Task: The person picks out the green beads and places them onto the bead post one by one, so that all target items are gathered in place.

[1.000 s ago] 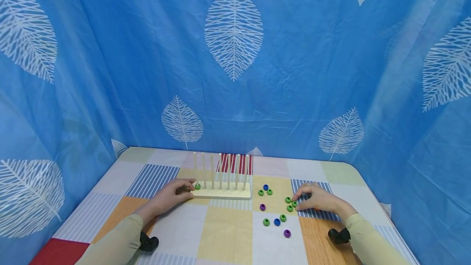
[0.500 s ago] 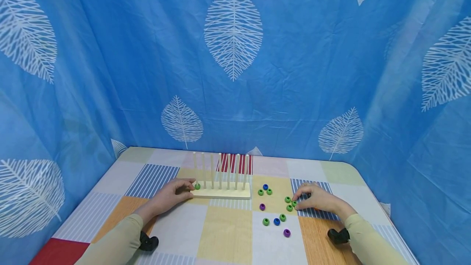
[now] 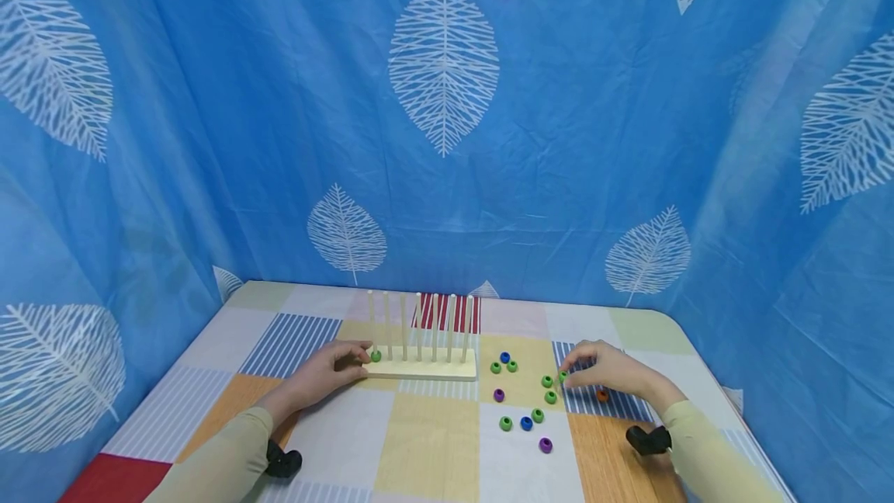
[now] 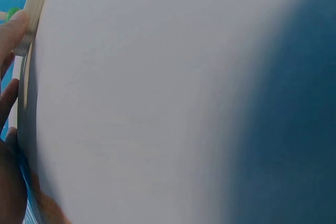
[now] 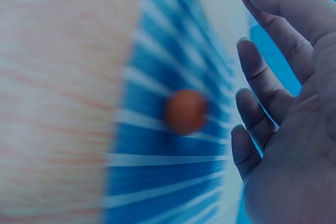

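My left hand [image 3: 327, 371] holds the left end of a pale wooden peg rack [image 3: 426, 369], which has a row of upright pegs. One green bead [image 3: 375, 356] sits at the foot of its leftmost peg. In the left wrist view the thumb [image 4: 13, 31] lies against the rack's end. At the right, my right hand [image 3: 609, 371] pinches a green bead [image 3: 563, 376] between thumb and fingertips, slightly above the cloth. The right wrist view shows only a sliver of that pinched bead, and the other fingers loosely bent.
Loose green beads [image 3: 506, 424] lie right of the rack, among blue beads [image 3: 526, 424] and purple beads [image 3: 545, 445]. Under the right hand is an orange bead [image 3: 602, 395]. A patchwork cloth [image 3: 426, 441] covers the table; a blue leaf-print curtain [image 3: 559, 138] hangs behind.
My right hand has risen a little, lifting the green bead off the spot beside the other green beads. The orange bead now shows more fully. The left hand stays on the rack.
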The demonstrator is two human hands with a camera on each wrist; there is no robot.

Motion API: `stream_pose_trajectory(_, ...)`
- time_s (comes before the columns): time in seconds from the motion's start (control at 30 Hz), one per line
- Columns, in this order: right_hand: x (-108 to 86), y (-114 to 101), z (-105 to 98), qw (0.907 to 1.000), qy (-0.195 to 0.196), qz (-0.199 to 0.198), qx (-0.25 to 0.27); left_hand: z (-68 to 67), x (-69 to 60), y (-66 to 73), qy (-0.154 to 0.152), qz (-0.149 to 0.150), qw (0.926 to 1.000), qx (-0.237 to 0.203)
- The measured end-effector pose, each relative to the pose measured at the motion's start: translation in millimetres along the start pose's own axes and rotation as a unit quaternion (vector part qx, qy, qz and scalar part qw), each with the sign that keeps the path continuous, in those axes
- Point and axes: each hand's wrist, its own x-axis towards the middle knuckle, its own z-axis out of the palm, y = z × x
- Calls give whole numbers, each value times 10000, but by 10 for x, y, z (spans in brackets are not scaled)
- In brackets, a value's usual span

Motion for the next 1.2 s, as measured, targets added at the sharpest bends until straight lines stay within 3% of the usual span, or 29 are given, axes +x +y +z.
stream_pose_trajectory(0.23,19,-259,-228,9983,263,-313,-416,-6,-14,2,-6,8,10000,-70)
stream_pose_trajectory(0.53,61,-566,-367,9963,338,-331,-722,-2,-16,-4,10,28,10000,-66)
stream_pose_trajectory(1.2,296,-1175,-542,9964,257,-652,-487,-10,-26,15,-10,41,9999,-96)
